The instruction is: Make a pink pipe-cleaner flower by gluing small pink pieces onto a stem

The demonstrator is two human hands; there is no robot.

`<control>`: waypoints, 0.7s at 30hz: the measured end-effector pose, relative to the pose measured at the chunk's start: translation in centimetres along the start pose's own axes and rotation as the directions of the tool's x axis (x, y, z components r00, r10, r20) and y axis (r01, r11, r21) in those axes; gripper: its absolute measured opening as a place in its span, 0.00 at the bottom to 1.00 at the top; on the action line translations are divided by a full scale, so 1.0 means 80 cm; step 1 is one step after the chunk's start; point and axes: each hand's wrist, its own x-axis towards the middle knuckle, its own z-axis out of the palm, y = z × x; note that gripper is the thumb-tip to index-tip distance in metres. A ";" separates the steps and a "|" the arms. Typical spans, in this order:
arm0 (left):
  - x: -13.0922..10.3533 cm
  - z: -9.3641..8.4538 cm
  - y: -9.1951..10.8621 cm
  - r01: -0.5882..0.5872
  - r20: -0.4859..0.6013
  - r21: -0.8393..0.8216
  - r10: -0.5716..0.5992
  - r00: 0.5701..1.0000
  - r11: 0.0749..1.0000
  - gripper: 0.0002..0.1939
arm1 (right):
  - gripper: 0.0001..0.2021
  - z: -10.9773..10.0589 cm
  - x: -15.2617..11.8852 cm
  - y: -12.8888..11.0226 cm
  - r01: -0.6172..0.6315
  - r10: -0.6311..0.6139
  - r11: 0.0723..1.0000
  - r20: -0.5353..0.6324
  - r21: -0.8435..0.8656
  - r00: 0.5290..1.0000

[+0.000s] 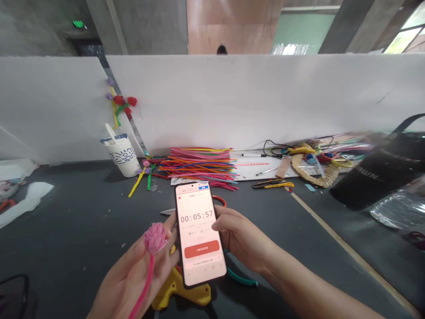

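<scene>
My right hand grips a smartphone by its right edge, thumb over the lit screen, which reads 00:05:57 above a red button. In my left hand is a pink pipe-cleaner flower, its stem hanging down across the palm. The left fingertips reach the phone's left edge; whether they bear on it I cannot tell. Beneath the phone lies a yellow glue gun, partly hidden. A teal tool handle and a red-handled pair of scissors show from behind the phone and hand.
Behind the phone lies a pile of coloured pipe cleaners. A white cup stands left of it. Rightward are a utility knife, a woven ring and a large black container. A white partition borders the table.
</scene>
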 end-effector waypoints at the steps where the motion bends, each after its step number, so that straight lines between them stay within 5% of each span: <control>1: 0.000 -0.001 0.000 0.006 0.015 -0.013 -0.006 1.000 1.000 0.24 | 0.15 0.000 0.000 0.001 0.000 0.000 1.000 -0.005 -0.002 1.000; 6: 0.001 -0.004 -0.001 0.012 0.045 -0.026 -0.011 0.999 1.000 0.24 | 0.17 -0.001 0.001 0.001 -0.011 0.011 1.000 -0.032 -0.004 0.999; 13: -0.006 -0.017 -0.001 -0.020 -0.105 0.028 0.023 0.994 0.999 0.22 | 0.16 -0.002 0.007 0.004 -0.055 0.061 0.994 -0.067 0.090 0.996; 18: -0.006 -0.015 0.007 -0.012 -0.270 0.080 0.033 0.962 0.997 0.22 | 0.13 -0.014 0.016 -0.004 0.009 0.015 0.995 -0.227 0.103 0.974; 21: -0.007 -0.016 0.013 0.006 -0.290 0.081 0.018 0.957 0.997 0.22 | 0.13 -0.042 0.028 -0.030 0.077 -0.051 0.995 -0.340 0.061 0.939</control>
